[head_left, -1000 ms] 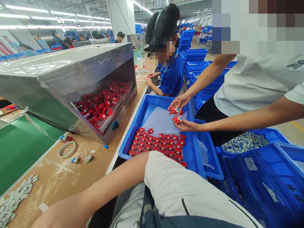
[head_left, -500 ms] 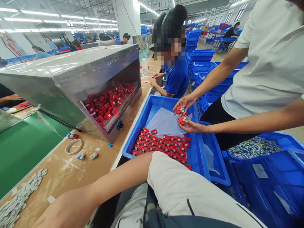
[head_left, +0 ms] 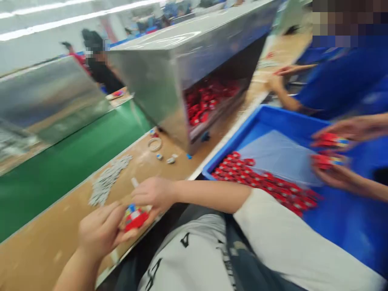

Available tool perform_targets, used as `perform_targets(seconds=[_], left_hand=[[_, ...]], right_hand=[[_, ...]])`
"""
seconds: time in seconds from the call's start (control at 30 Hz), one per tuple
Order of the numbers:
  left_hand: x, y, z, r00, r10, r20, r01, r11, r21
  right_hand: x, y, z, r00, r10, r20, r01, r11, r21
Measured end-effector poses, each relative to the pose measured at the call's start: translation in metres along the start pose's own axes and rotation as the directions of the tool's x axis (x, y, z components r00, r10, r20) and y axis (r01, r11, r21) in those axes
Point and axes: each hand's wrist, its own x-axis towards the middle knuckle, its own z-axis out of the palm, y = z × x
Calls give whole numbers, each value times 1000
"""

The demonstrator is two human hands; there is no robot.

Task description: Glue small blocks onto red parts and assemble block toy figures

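View has swung left and down since half a sec ago: the person's own hands, then mostly out of frame or resting, are now together at lower left over the bench [head_left: 45,250] edge. Frame is motion-blurred, so detail is soft.

Left hand [head_left: 98,230] is curled under a small red piece [head_left: 136,218] w/ a blue-and-white bit on top; right hand [head_left: 154,194] closes on it from above, fingers narrow. Both hands hold that one piece between them, low in the frame, just off the bench edge. Judging by that, work has shifted from the arm lying idle to handling a single part.

Containers, L to R:
- Loose grey parts [head_left: 107,182] in a heap on the bench, no container, left of centre.
- Steel hood [head_left: 182,60], upper centre, open-fronted, w/ a jumble of red parts [head_left: 206,101] inside.
- Blue tray [head_left: 333,226], right: rows of red pieces [head_left: 266,184] on its near side, clear plastic sheet [head_left: 279,155] over the far part.

Far right, a co-worker's hands [head_left: 342,133] hold more red pieces above that tray.
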Motion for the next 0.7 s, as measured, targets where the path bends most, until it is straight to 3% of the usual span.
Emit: perform_targets(seconds=[0.13,0.2,0.47,0.7], left_hand=[[-9,-3,8,992,6,126,-13,998,54],[-8,-6,14,994,-3,110,-5,998,69],[-3,-8,21,997,21,77,-26,998,64],[8,-3,25,990,-83,114,69,990,125]], right_hand=[[-5,13,33,984,-18,-180,31,997,70],[-7,17,42,972,-20,-235,38,997,74],[-12,23,45,961,-7,-275,23,998,56],[-16,28,52,945,122,-303,-62,978,199]])
